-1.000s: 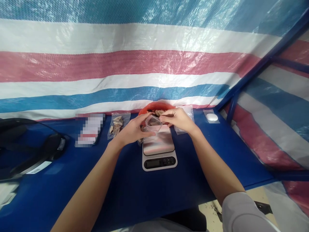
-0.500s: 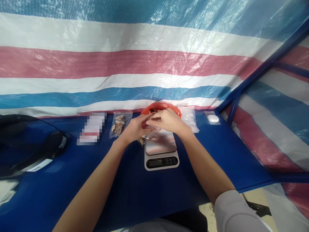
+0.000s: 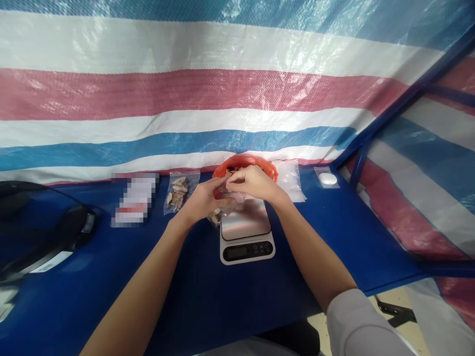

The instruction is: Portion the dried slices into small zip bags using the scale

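Note:
My left hand [image 3: 203, 199] is closed around a clear zip bag [image 3: 215, 216] with pale brown dried slices in its lower part. The bag hangs tilted by the left edge of a white digital kitchen scale [image 3: 247, 225], partly over its metal plate. My right hand [image 3: 258, 185] is pinched at the mouth of that bag, its fingertips close to my left fingers. What lies in the pinch is hidden. Just behind both hands is an orange-red plastic basket or bag [image 3: 247, 159] with dark and brown pieces inside, mostly covered by my hands.
Left of my hands lies another zip bag of dried slices [image 3: 178, 192], then a pixelated card-like item [image 3: 135, 200] and a black headset [image 3: 83, 222]. To the right are flat clear bags [image 3: 289, 180] and a white oval object [image 3: 327, 179]. Striped sheeting [image 3: 185, 91] rises behind the blue table [image 3: 315, 237].
My right fingers have drawn together into a pinch at the bag's mouth. My left hand stays on the bag. The view has shifted slightly.

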Action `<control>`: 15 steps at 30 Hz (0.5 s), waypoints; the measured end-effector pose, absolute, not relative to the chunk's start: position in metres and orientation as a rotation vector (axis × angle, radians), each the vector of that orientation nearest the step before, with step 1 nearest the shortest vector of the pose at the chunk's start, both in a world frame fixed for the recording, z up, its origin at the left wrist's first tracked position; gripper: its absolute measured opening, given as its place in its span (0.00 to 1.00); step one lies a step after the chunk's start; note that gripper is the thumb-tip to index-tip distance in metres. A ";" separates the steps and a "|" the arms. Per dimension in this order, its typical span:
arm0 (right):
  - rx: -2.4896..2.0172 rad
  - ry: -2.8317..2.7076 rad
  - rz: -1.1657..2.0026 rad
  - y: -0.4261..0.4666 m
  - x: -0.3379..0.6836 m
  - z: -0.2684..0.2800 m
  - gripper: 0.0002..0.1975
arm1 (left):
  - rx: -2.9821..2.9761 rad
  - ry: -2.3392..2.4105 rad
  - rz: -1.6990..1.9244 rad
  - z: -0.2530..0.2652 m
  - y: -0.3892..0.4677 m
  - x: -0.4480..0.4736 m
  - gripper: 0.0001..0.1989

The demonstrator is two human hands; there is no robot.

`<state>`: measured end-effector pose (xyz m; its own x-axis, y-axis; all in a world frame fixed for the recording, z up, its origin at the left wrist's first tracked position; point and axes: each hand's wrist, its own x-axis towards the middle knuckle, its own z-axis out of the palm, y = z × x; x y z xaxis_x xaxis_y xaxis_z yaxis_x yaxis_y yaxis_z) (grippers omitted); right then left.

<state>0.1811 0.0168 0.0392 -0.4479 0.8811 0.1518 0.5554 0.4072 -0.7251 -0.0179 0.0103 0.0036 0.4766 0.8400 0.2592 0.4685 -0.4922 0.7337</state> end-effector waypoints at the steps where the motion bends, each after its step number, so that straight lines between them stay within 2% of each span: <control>1: -1.180 -2.111 0.863 0.018 0.183 0.039 0.09 | 2.136 1.094 0.810 0.006 0.009 -0.018 0.36; 6: -0.992 -1.940 1.095 0.018 0.195 0.044 0.09 | 2.093 1.179 0.708 0.017 0.006 -0.023 0.31; 12: -0.912 -1.780 1.173 0.018 0.209 0.047 0.10 | 2.056 1.277 0.543 0.026 0.007 -0.032 0.25; 15: -0.906 -1.721 1.189 0.022 0.214 0.042 0.11 | 2.049 1.323 0.512 0.027 0.009 -0.038 0.26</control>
